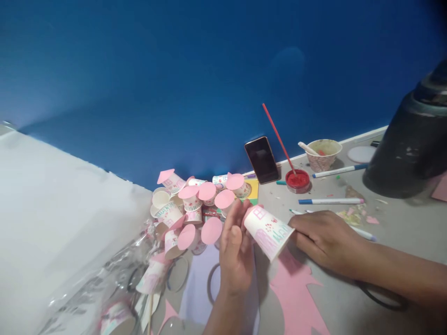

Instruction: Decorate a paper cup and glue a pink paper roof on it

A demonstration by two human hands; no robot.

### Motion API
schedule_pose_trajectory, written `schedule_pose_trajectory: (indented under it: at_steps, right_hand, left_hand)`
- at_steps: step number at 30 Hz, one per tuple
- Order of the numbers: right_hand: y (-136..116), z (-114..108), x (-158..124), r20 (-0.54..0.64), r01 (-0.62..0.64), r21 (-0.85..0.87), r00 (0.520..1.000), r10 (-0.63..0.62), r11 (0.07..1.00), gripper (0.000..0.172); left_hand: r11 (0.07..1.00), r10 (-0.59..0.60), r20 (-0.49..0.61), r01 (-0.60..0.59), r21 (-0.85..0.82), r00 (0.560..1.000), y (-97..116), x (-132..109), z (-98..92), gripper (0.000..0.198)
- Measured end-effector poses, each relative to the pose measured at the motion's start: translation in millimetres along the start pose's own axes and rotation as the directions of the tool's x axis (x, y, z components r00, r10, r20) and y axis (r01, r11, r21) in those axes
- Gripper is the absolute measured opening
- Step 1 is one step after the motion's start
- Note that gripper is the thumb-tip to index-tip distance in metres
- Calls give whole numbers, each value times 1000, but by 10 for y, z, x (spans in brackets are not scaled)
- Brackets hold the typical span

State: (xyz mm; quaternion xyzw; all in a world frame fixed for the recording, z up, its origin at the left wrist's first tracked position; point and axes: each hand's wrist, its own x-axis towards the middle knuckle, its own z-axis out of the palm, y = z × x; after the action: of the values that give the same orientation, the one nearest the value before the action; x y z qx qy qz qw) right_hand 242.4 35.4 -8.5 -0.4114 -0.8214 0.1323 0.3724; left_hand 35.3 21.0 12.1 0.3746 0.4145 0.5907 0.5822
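Note:
A white paper cup (268, 231) with hand-drawn markings in pink, red and green lies tilted between my two hands, its wide mouth toward the lower right. My right hand (323, 239) is closed on the cup's rim. At the narrow base, my left hand (236, 256) is against the cup with its thumb up and its fingers curved partly behind it; their exact grip is hidden. Left of that hand stands a crowd of similar decorated cups (192, 202), several topped with pink paper discs (211, 230). Beneath the cup lies a pink paper offcut (295, 291).
A phone (262, 160) leans on the blue wall. Beside it are a red paint pot (297, 180) with a stick and a paper bowl (321, 156). Markers (331, 201) and scraps lie at right, near a dark bottle (401, 144). Clear plastic wrap (94, 288) covers the left.

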Motion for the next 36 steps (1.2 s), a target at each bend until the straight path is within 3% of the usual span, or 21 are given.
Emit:
schedule_pose_trajectory:
  at_steps: [7, 19, 36]
  right_hand:
    - [13, -3, -24, 10, 113, -152, 994, -112, 982, 33]
    - [35, 22, -33, -10, 178, -163, 983, -182, 970, 31]
    - [69, 54, -46, -9, 146, -180, 989, -150, 973, 29]
  left_hand:
    - [986, 39, 75, -51, 157, 996, 91, 0, 12, 47]
    - [959, 11, 18, -15, 282, 1000, 77, 31, -9, 39]
    - [972, -10, -10, 12, 234, 1000, 43, 41, -16, 37]
